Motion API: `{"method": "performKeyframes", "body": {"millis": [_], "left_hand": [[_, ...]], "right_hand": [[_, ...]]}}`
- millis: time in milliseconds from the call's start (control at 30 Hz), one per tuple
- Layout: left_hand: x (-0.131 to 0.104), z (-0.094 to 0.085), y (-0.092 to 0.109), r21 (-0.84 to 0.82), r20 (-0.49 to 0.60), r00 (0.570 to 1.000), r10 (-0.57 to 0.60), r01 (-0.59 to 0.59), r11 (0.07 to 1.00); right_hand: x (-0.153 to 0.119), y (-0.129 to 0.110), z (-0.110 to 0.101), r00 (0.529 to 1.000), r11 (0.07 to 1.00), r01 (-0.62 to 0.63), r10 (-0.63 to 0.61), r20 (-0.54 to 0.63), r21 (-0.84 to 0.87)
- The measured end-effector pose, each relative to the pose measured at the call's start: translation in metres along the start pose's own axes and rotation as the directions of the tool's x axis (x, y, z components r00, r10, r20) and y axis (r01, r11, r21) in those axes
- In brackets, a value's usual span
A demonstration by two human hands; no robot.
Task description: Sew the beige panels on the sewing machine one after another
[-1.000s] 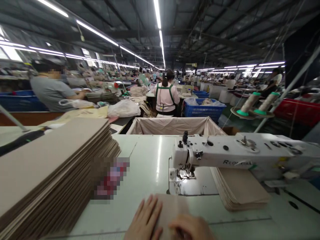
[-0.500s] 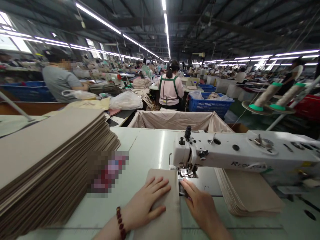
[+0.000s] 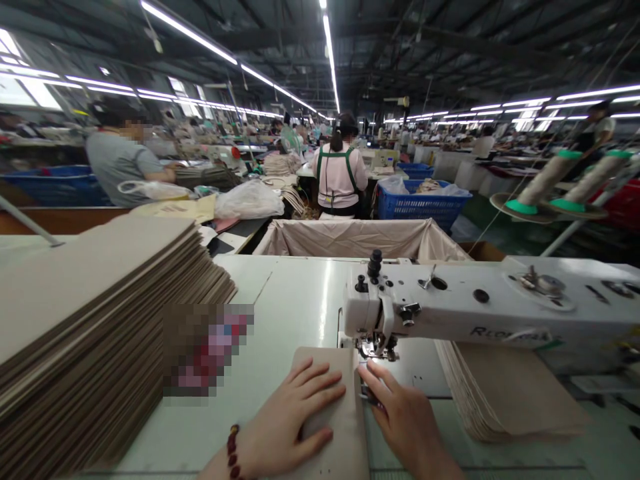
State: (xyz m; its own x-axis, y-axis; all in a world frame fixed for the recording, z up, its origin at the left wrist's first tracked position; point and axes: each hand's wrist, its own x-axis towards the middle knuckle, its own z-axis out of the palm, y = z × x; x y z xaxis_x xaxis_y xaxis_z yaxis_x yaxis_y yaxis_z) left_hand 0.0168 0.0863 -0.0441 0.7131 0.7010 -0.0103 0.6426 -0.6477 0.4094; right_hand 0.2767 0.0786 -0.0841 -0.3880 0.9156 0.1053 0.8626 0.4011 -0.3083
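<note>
My left hand lies flat with its fingers spread on a beige fabric panel, pressing it to the pale table. A beaded bracelet circles that wrist. My right hand is at the panel's right edge, its fingertips just in front of the presser foot of a white sewing machine. The right fingers are bent together over a small dark, metallic thing, mostly hidden beneath them; I cannot tell its kind. The panel's far right corner reaches close to the needle area.
A tall stack of beige panels fills the left side. More beige pieces lie under the machine arm. Behind the table stands a cloth-lined bin. Thread cones rise at right. Co-workers sit ahead.
The view has shifted slightly. The panel's far edge sits a little nearer to me. Both hands keep nearly the same pose, left flat on the panel, right beside the presser foot.
</note>
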Motion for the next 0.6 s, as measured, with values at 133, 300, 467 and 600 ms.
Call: {"method": "performKeyframes", "body": {"millis": [133,300,467,600], "left_hand": [[0.003,0.002,-0.001,0.000,-0.012,1.000,0.004,-0.004,1.000],[0.010,0.005,-0.001,0.003,-0.047,0.999,-0.025,0.025,1.000],[0.010,0.002,-0.001,-0.007,-0.019,1.000,-0.002,0.002,1.000],[0.009,0.000,-0.002,-0.025,-0.019,1.000,0.005,-0.006,1.000]], "right_hand": [[0.000,0.001,0.001,1.000,1.000,-0.008,0.008,0.015,-0.016],[0.000,0.001,0.003,1.000,0.999,-0.024,0.024,0.012,-0.037],[0.002,0.000,0.002,1.000,0.999,-0.012,0.013,0.002,-0.040],[0.001,0.001,0.003,1.000,0.999,-0.002,0.002,-0.020,-0.032]]}}
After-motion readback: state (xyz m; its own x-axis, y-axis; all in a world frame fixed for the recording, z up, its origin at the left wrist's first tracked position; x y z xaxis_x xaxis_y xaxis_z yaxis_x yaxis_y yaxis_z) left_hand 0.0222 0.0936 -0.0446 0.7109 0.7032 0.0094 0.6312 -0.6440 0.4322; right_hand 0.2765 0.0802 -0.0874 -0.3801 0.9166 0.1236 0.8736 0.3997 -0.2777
